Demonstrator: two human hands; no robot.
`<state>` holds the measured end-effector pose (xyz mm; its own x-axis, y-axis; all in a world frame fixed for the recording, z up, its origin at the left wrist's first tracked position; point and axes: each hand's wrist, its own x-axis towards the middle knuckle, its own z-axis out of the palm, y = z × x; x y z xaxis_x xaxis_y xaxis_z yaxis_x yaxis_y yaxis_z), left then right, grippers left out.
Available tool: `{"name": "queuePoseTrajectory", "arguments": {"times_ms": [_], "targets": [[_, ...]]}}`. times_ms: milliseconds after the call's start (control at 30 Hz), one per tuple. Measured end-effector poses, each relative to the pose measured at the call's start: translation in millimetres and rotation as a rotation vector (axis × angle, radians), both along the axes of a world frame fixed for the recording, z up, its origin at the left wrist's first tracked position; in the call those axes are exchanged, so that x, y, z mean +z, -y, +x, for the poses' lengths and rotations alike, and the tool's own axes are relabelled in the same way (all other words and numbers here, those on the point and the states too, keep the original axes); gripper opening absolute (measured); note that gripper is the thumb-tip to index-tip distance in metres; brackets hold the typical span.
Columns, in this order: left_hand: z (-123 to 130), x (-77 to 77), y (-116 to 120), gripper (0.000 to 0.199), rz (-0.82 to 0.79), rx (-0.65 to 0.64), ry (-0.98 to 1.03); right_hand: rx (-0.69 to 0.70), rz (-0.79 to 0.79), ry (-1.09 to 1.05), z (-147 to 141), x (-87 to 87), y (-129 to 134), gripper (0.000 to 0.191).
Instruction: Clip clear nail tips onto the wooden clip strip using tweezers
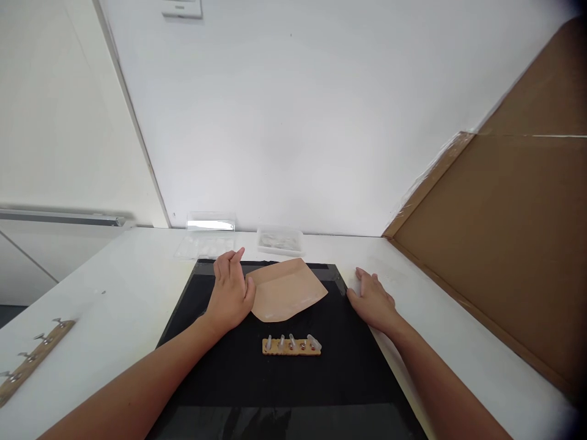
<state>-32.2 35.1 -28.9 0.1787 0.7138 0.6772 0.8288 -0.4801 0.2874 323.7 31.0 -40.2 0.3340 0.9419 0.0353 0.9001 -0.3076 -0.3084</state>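
Observation:
My left hand is over the left part of a black mat, its fingers raised and apart, with its thumb at the left edge of a brown paper piece. Whether the thumb presses on the paper, I cannot tell. Past the mat's right edge, my right hand rests with fingers stretched forward and nothing visible in it. Nearer to me on the mat lies a small wooden strip bearing several metal fittings, some with clear plastic sleeves on them.
The black mat lies on a white table. At the back stand an open clear plastic case and a shallow clear box. Another wooden strip with metal hooks lies at the left. Cardboard lines the right side.

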Motion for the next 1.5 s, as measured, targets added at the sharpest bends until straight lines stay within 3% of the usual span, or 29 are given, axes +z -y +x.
{"name": "queuePoseTrajectory", "arguments": {"times_ms": [433,667,833,933,1100,1300,1400,1500], "targets": [[-1.6,-19.6,-10.0,0.057,0.066,0.009,0.050,0.151,-0.062,0.198,12.1,-9.4,3.4,0.069],[-2.1,-21.2,-10.3,0.049,0.019,0.049,0.037,0.192,-0.073,0.210,15.6,-5.6,4.8,0.071],[-8.3,-11.6,-10.3,0.046,-0.075,0.133,-0.031,0.204,-0.083,0.197,19.2,-3.1,4.5,0.072],[-16.4,4.5,-10.1,0.046,-0.177,0.198,-0.120,0.209,-0.081,0.194,23.4,-7.1,3.2,0.070],[-27.9,30.4,-9.2,0.023,-0.295,0.271,-0.243,0.222,-0.078,0.193,27.7,-11.0,2.0,0.071],[-28.0,26.9,-6.2,0.008,-0.403,0.236,-0.321,0.243,-0.119,0.193,29.7,-9.8,4.0,0.070],[-28.4,23.6,-5.5,0.021,-0.431,0.237,-0.338,0.261,-0.118,0.185,30.4,-9.7,4.1,0.069],[-31.0,23.1,-6.5,0.021,-0.446,0.247,-0.359,0.262,-0.120,0.168,31.1,-10.1,3.6,0.069]]}}
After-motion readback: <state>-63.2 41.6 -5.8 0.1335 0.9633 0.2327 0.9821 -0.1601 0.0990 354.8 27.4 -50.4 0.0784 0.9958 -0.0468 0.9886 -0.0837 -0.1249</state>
